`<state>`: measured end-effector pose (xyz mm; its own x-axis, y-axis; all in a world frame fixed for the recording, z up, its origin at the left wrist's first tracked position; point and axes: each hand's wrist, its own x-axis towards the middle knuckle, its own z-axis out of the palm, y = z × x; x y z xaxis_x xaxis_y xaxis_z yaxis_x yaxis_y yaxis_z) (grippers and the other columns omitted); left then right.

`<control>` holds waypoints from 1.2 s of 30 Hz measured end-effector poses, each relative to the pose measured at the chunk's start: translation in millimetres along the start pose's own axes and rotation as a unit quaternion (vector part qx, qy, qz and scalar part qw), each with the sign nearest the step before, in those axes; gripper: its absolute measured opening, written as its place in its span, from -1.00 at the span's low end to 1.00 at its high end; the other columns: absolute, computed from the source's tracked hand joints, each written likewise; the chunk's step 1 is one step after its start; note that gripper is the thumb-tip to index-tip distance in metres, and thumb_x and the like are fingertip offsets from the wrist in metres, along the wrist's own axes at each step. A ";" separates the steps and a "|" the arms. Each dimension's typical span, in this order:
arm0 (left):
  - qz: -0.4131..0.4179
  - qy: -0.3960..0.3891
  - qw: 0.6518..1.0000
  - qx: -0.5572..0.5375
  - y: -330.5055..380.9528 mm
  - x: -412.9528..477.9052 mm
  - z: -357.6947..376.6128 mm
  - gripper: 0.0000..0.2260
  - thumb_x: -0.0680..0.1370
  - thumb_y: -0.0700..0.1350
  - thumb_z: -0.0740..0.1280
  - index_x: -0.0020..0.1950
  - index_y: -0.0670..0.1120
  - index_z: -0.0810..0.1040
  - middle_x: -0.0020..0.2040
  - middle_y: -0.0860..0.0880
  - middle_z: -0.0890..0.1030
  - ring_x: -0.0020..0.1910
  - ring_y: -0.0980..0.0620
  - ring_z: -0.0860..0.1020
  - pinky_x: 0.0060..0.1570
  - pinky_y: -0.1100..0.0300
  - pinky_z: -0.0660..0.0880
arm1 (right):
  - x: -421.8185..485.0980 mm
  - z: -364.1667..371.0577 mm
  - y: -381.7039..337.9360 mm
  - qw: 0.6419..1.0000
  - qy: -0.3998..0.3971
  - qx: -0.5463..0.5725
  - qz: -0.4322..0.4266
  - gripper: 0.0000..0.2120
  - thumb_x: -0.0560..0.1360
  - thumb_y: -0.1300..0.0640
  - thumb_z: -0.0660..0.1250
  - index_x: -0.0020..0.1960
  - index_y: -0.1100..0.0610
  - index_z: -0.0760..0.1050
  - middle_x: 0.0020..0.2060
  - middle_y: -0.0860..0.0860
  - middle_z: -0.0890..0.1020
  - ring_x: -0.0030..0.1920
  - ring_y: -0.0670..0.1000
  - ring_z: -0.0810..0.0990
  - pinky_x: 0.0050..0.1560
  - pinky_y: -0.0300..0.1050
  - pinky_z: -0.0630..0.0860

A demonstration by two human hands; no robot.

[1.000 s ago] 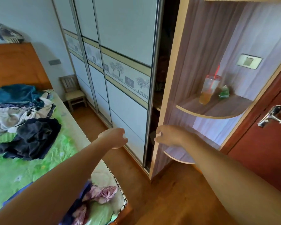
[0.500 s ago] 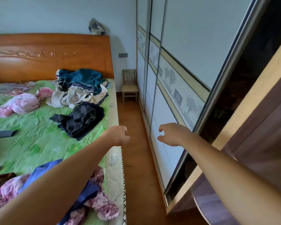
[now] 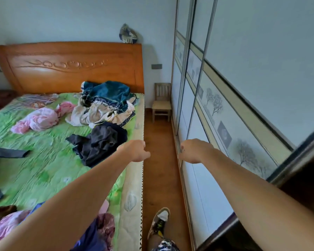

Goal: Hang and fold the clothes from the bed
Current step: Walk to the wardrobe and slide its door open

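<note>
The bed (image 3: pixel 43 169) fills the left of the scene, its long axis running from near to the far carved headboard (image 3: pixel 71 69). The sliding wardrobe doors (image 3: pixel 243 87) line the right, and a strip of wooden floor (image 3: pixel 159 160) lies between them.

The clothes are scattered on the green sheet:
- a teal and cream heap (image 3: pixel 105 104) far, by the headboard
- a pink garment (image 3: pixel 40 120) to its left
- a crumpled black garment (image 3: pixel 101 142) nearer, close to the bed's right edge
- a mixed pile (image 3: pixel 101 225) at the near edge, partly hidden under the left forearm

Both arms reach forward. The left hand (image 3: pixel 136 151) is seen over the bed's right edge, just right of the black garment. The right hand (image 3: pixel 192 151) is over the floor by the door track, well apart from any cloth. Both hands hang loosely curled and hold nothing.

The black garment sprawls from far right to near left. It probably falls to the left hand, with a short sweep leftward.
</note>
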<state>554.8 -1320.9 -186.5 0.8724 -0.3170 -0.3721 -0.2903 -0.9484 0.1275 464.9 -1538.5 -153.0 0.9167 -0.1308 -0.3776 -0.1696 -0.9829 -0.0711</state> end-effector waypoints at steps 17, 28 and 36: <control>0.144 -0.013 0.986 0.083 36.0 372.5 -155.7 -0.45 0.56 0.18 0.22 0.51 0.00 0.34 0.45 -0.05 0.46 0.40 -0.10 0.44 0.37 -0.06 0.41 | 285.2 -126.2 44.7 0.989 0.020 0.096 0.111 -0.65 0.54 -0.03 0.24 0.30 0.03 0.47 0.18 0.02 0.59 0.13 0.08 0.58 0.13 0.05 0.56; 0.307 -0.031 0.941 0.136 113.7 376.6 -155.0 -0.44 0.60 0.18 0.21 0.55 0.00 0.29 0.52 -0.08 0.38 0.47 -0.13 0.36 0.39 -0.08 0.38 | 233.4 -107.0 77.8 0.959 0.034 0.156 0.234 -0.53 0.56 -0.12 0.23 0.40 0.06 0.43 0.26 0.02 0.58 0.23 0.10 0.56 0.21 0.04 0.55; 0.431 -0.059 0.880 0.189 179.0 353.1 -123.3 -0.48 0.57 0.15 0.24 0.51 0.03 0.35 0.44 -0.06 0.47 0.38 -0.09 0.46 0.33 -0.05 0.44 | 167.5 -64.7 82.8 0.901 0.019 0.211 0.378 -0.48 0.55 -0.18 0.24 0.43 0.06 0.42 0.35 0.13 0.51 0.29 0.17 0.51 0.25 0.02 0.50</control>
<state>859.4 -1602.3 -181.7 0.2232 -0.8968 -0.3819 -0.9542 -0.2810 0.1023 627.8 -1650.1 -162.4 0.4913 -0.7553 -0.4337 -0.8664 -0.4749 -0.1545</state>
